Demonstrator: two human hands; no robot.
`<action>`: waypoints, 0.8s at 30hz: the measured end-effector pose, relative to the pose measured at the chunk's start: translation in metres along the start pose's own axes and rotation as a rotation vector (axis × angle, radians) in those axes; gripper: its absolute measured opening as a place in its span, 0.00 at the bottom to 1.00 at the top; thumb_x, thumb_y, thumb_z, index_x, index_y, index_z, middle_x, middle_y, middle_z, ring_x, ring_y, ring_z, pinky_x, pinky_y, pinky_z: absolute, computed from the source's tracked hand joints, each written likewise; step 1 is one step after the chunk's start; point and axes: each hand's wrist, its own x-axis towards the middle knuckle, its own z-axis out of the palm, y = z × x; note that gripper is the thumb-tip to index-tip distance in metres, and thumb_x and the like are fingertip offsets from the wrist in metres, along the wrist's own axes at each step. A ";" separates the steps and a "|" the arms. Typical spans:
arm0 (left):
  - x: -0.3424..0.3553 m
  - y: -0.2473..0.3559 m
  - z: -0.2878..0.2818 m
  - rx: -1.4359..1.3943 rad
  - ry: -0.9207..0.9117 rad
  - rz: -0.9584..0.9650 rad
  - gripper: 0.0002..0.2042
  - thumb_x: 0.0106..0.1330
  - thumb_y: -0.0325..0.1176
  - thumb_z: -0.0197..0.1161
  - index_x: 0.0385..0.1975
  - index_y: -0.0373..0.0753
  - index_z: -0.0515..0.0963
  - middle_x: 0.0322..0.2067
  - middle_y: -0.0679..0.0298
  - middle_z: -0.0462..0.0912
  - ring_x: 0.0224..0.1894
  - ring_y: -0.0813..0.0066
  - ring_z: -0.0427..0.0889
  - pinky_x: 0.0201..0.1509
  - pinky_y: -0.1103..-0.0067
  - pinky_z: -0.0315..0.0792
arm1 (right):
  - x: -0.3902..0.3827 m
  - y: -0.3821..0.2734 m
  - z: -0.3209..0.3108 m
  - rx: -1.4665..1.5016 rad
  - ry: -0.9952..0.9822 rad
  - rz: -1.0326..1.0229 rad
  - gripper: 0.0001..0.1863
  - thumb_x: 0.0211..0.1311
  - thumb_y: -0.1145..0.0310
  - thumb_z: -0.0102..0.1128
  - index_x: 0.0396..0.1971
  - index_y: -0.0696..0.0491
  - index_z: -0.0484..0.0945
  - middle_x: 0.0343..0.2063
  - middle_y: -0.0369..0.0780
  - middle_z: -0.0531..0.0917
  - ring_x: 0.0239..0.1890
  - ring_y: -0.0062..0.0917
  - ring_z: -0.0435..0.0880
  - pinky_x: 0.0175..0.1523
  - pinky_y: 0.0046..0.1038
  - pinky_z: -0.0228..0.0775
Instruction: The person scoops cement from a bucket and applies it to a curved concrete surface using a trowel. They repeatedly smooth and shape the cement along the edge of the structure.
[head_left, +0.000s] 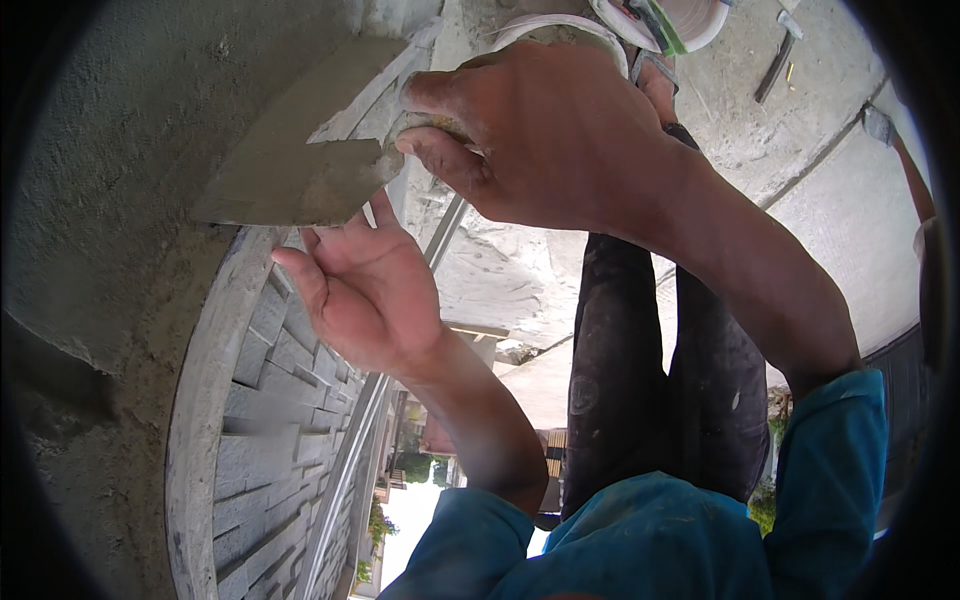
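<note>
Can make out no words, labels, numbers or signs, whether on the trowel (300, 185), the blue shirt (640, 540), the dark trousers (622, 400) or the stone wall (265, 455).

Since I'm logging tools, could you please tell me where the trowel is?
In the head view, the trowel is left of centre, held in the right grip, just above the open left grip.
</note>
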 end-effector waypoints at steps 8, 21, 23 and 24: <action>0.000 -0.001 -0.009 -0.124 0.042 -0.027 0.41 0.82 0.47 0.43 0.73 0.23 0.26 0.78 0.42 0.23 0.81 0.56 0.17 0.82 0.56 0.18 | 0.037 0.135 0.029 0.042 0.101 -0.097 0.22 0.71 0.53 0.46 0.46 0.52 0.85 0.32 0.53 0.87 0.37 0.51 0.87 0.45 0.42 0.81; -0.002 0.000 -0.007 -0.111 0.057 -0.034 0.42 0.81 0.49 0.47 0.74 0.21 0.32 0.78 0.41 0.26 0.81 0.57 0.17 0.82 0.57 0.19 | 0.024 0.057 -0.016 0.208 -0.269 0.212 0.15 0.70 0.60 0.57 0.41 0.55 0.85 0.33 0.50 0.87 0.36 0.43 0.88 0.43 0.38 0.77; -0.001 -0.001 -0.006 -0.118 0.044 -0.036 0.42 0.81 0.49 0.48 0.74 0.21 0.34 0.78 0.41 0.27 0.81 0.57 0.17 0.82 0.57 0.20 | 0.014 0.034 -0.024 0.271 -0.349 0.314 0.18 0.72 0.56 0.63 0.44 0.57 0.85 0.31 0.45 0.87 0.35 0.36 0.89 0.40 0.35 0.77; 0.000 -0.002 -0.004 -0.119 0.031 -0.033 0.42 0.81 0.49 0.48 0.74 0.22 0.34 0.78 0.41 0.27 0.81 0.57 0.18 0.82 0.58 0.20 | 0.006 0.029 -0.025 0.263 -0.262 0.188 0.18 0.72 0.55 0.63 0.43 0.57 0.85 0.32 0.44 0.87 0.35 0.35 0.89 0.40 0.34 0.77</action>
